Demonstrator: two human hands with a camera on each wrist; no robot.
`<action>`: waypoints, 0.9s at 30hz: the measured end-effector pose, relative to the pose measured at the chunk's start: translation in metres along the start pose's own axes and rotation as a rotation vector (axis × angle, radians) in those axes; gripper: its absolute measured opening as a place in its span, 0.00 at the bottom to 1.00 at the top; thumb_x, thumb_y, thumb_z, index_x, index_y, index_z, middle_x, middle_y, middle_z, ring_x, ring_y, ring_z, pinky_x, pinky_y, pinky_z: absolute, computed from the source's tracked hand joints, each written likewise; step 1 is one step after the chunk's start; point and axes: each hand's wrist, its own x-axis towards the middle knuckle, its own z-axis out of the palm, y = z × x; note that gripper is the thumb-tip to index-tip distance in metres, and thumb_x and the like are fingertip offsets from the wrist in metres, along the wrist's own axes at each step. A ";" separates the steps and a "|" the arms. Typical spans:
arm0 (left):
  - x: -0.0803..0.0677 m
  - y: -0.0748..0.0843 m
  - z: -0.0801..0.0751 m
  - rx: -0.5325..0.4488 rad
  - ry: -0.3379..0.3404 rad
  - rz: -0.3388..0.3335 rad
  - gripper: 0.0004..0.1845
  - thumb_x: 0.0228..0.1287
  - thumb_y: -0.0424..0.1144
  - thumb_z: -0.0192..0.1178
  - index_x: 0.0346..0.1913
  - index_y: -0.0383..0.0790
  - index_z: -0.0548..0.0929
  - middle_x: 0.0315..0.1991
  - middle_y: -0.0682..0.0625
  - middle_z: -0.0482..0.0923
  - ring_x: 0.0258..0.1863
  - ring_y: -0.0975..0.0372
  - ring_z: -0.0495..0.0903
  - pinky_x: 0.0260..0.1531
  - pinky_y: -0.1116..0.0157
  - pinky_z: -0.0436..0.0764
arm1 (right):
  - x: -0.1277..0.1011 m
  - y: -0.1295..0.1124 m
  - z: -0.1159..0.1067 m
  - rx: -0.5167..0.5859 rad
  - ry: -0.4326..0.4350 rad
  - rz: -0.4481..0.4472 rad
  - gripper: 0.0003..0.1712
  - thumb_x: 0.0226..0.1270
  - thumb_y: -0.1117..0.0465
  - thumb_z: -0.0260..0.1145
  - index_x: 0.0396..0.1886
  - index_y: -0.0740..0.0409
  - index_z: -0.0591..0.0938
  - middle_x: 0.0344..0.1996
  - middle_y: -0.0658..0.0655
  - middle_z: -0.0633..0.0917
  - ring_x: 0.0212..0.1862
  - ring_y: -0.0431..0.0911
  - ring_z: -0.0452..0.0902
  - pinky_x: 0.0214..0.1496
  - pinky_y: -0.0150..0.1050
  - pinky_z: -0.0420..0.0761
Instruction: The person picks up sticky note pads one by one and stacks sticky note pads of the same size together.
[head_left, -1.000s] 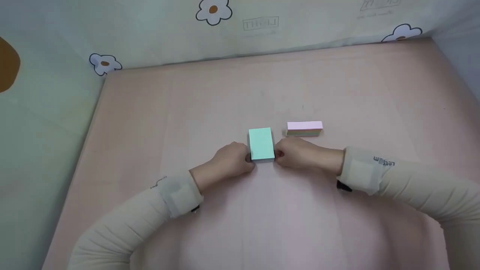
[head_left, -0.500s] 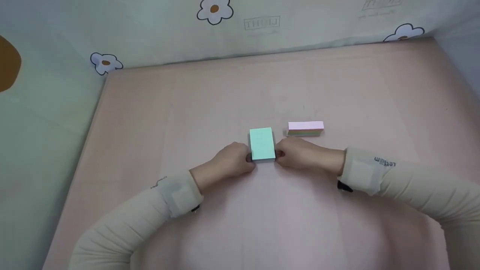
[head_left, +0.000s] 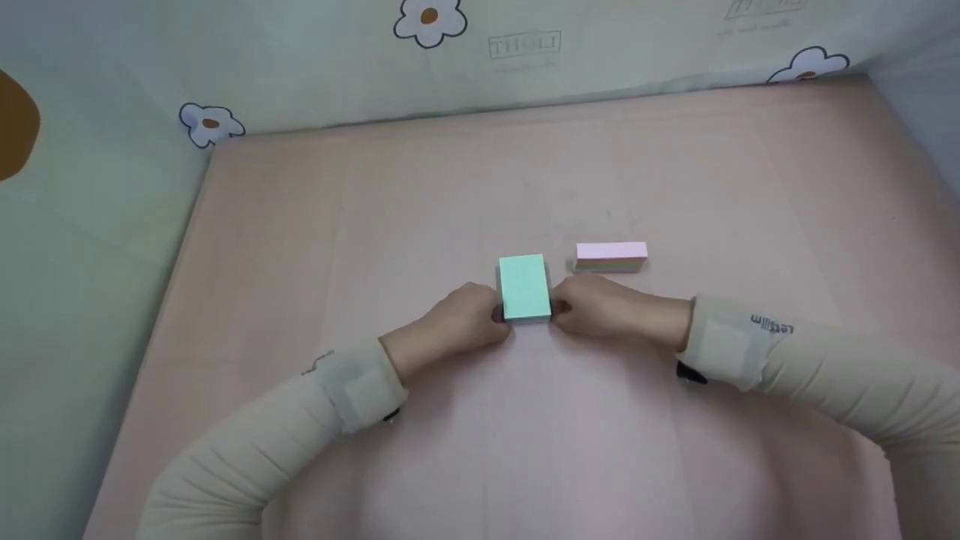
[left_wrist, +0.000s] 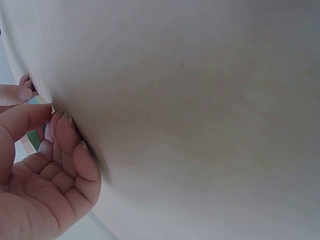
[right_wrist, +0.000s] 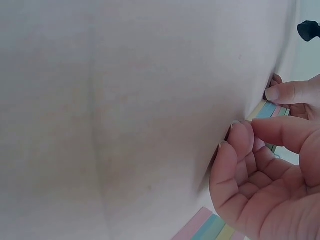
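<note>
Two hands pinch the green pad, lengthwise pointing away.

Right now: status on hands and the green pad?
Left hand and right hand pinch green pad from both sides. Pad flat on table. Pink pad apart, clear.

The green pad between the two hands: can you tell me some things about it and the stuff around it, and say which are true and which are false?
1. Both hands touch the green pad. True: the left hand is at its left side and the right hand at its right side.
2. The pink pad sits on top of the green pad. False: it lies apart on the table, to the right and a bit farther back.
3. The table is pink. True.
4. The right hand holds the pink pad. False: it pinches the green pad.
5. The person wears dark short sleeves. False: the sleeves are long and cream.
</note>
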 end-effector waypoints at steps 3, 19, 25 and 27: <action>-0.001 -0.001 0.000 -0.015 0.010 0.002 0.04 0.55 0.33 0.59 0.27 0.35 0.81 0.16 0.53 0.67 0.17 0.64 0.65 0.17 0.70 0.63 | 0.000 0.000 0.001 0.000 0.002 -0.006 0.06 0.55 0.70 0.58 0.24 0.62 0.81 0.14 0.48 0.67 0.22 0.41 0.60 0.25 0.32 0.61; -0.002 -0.003 -0.001 -0.023 0.006 0.004 0.12 0.55 0.32 0.58 0.17 0.41 0.72 0.12 0.55 0.64 0.14 0.65 0.62 0.15 0.71 0.60 | 0.001 0.000 0.001 0.034 -0.007 0.001 0.07 0.55 0.69 0.57 0.20 0.61 0.78 0.13 0.47 0.63 0.20 0.40 0.57 0.23 0.32 0.58; 0.002 -0.002 0.000 0.005 0.006 0.010 0.10 0.55 0.32 0.58 0.18 0.40 0.73 0.13 0.54 0.65 0.14 0.65 0.63 0.15 0.71 0.61 | 0.001 -0.001 0.000 0.021 -0.010 0.008 0.06 0.55 0.69 0.57 0.21 0.61 0.78 0.14 0.47 0.65 0.21 0.40 0.58 0.24 0.32 0.60; 0.002 -0.001 -0.001 0.012 0.000 0.005 0.09 0.55 0.32 0.58 0.19 0.39 0.73 0.14 0.54 0.65 0.15 0.65 0.63 0.15 0.71 0.61 | 0.001 -0.001 0.000 0.021 -0.006 0.011 0.06 0.55 0.69 0.57 0.20 0.60 0.77 0.13 0.47 0.64 0.20 0.40 0.58 0.24 0.32 0.59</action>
